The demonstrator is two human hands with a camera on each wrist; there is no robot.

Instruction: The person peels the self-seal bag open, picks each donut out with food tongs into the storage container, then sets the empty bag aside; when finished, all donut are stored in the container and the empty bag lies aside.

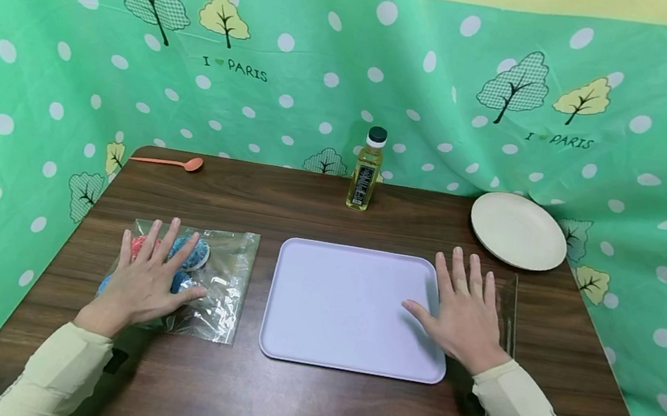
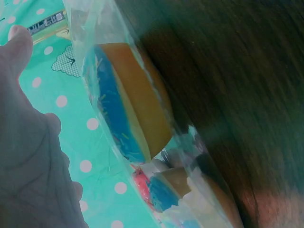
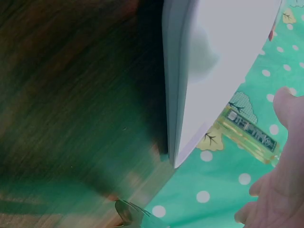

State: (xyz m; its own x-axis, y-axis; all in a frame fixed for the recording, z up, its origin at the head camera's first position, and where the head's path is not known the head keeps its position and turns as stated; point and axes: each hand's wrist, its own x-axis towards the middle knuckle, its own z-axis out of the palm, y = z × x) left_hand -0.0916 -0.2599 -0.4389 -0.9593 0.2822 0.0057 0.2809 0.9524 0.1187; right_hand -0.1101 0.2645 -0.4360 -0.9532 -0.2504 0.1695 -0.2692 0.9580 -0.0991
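Note:
My left hand, fingers spread, is over a clear plastic bag and hides part of it. Inside the bag are several doughnuts with blue icing and pinkish-red icing. The left wrist view shows a blue-iced doughnut with sprinkles side-on in the bag, with a gap between it and the palm. Above the right edge of a pale lilac tray, my right hand is spread flat, holding nothing. In the right wrist view that hand is apart from the tray.
An oil bottle with a black cap stands at the back middle. At the back left lies an orange spoon; at the back right, a cream plate. A thin shiny object, partly hidden, lies beside my right hand. A green curtain surrounds the table.

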